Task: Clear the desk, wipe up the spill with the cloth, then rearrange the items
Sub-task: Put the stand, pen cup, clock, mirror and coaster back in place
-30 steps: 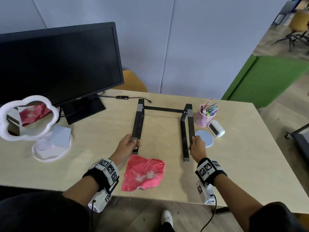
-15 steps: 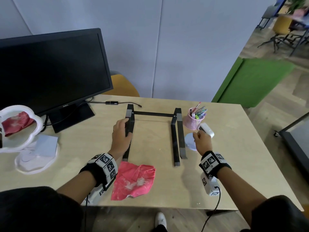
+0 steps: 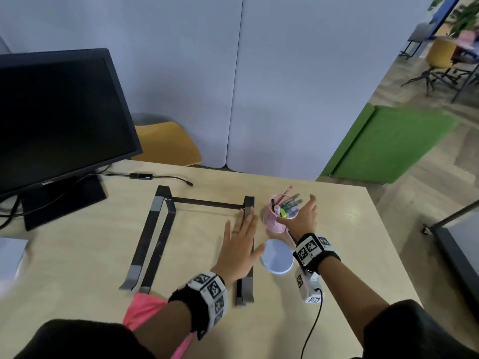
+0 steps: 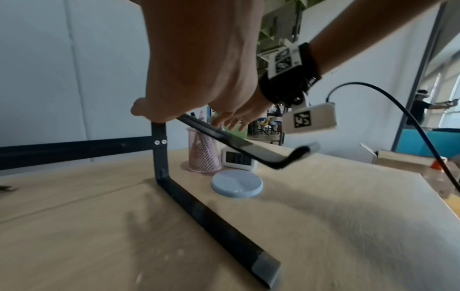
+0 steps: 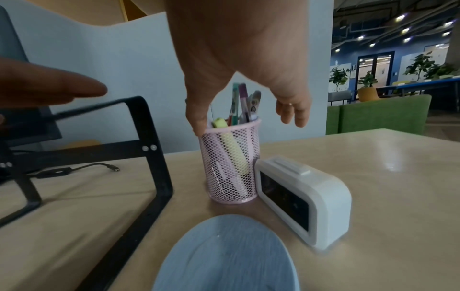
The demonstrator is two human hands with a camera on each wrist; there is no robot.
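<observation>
Standing on the light wooden desk, a black metal laptop stand occupies the middle: two long side rails run from the near edge toward the far edge, joined by a crossbar at the far end, where the rails rise to their highest.

Left hand: flat, fingers straight and slightly spread, lying along the stand's right rail and pointing away from the person; from the left wrist view the palm sits at the rail's upper bend.

Right hand: fingers extended and apart over a pink mesh pen holder; the thumb touches its rim, the other fingers hang clear of it.

Pen holder: upright, right of the stand, holding pens and a yellow highlighter that lean toward the far right.

White digital clock: just right of the holder, touching or nearly so, display facing the person.

Pale blue round coaster: flat, nearer the person than the holder, between the two wrists.

Pink cloth: crumpled at the near edge, partly under the left forearm.

Black monitor: far left, screen dark, a cable lying beside its base.
</observation>
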